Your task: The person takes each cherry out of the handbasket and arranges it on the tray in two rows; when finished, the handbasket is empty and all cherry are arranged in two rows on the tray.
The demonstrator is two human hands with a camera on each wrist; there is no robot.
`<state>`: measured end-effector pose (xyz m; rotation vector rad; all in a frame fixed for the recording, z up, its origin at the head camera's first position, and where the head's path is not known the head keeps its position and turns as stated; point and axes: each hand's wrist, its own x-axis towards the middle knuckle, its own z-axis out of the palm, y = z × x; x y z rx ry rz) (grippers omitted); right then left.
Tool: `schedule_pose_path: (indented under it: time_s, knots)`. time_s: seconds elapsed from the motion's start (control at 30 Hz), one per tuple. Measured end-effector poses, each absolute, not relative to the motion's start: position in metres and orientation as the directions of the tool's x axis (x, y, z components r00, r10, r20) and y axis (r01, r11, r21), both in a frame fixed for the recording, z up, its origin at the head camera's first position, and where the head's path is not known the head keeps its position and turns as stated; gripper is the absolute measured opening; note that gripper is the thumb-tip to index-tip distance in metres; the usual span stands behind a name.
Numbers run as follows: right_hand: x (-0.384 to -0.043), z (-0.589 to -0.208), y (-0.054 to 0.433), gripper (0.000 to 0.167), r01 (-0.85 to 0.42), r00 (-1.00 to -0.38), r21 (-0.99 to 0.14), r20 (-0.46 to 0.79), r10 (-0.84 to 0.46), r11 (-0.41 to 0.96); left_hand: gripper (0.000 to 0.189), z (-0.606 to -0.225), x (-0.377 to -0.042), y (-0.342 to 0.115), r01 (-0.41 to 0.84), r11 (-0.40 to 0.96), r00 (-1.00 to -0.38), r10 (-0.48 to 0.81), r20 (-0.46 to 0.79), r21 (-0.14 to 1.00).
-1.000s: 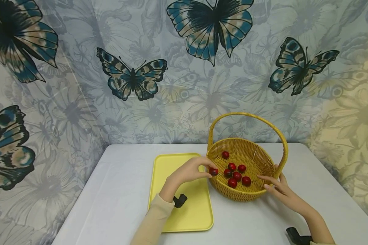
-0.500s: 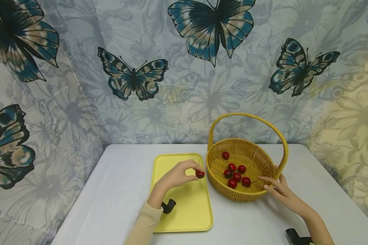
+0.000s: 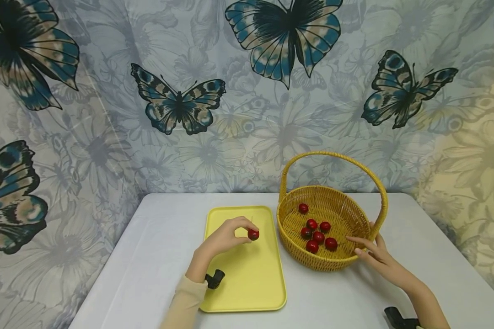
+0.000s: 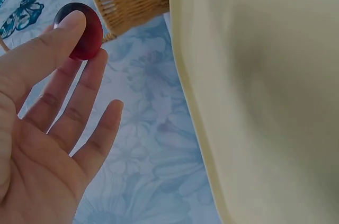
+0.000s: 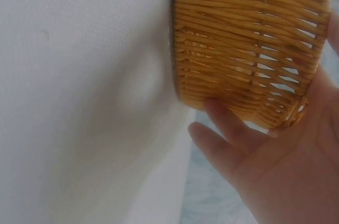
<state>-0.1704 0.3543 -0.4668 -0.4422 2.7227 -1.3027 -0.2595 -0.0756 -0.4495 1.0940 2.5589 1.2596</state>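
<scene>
Above the yellow tray (image 3: pixel 267 283), my left hand (image 3: pixel 226 237) pinches a dark red cherry (image 3: pixel 253 234) between thumb and fingertips; a thin stem rises from it. In the left wrist view the cherry (image 4: pixel 90 32) sits at the thumb tip, and the other fingers (image 4: pixel 100 134) spread loosely. On the right stands a yellow wicker basket (image 3: pixel 325 263) with several cherries (image 3: pixel 318 237) inside. My right hand (image 3: pixel 380 260) grips the basket's right rim near the handle's foot, some fingers over the rim, others outside. The right wrist view shows this hand (image 5: pixel 296 166) against the woven wall (image 5: pixel 243 38).
A white table (image 3: pixel 148 256) carries tray and basket side by side, a narrow gap between them. The basket's tall arched handle (image 3: pixel 329 153) rises above it. Behind the table hangs a butterfly-patterned cloth (image 3: pixel 206 155). Black wrist cameras (image 3: pixel 215 278) sit on both wrists.
My left hand has moved left with the cherry, from the basket's left rim to over the tray's middle. The right hand and basket have stayed in place.
</scene>
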Motion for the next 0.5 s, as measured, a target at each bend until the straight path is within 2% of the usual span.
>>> schedule_pose_path:
  time_s: [0.5]
  knots:
    - [-0.169,-0.467,0.354,0.039,-0.221,-0.956,-0.798,0.062,-0.288,0.561,0.033,-0.463,-0.268,-0.108,0.515,0.434,-0.793,0.569,0.218,0.739]
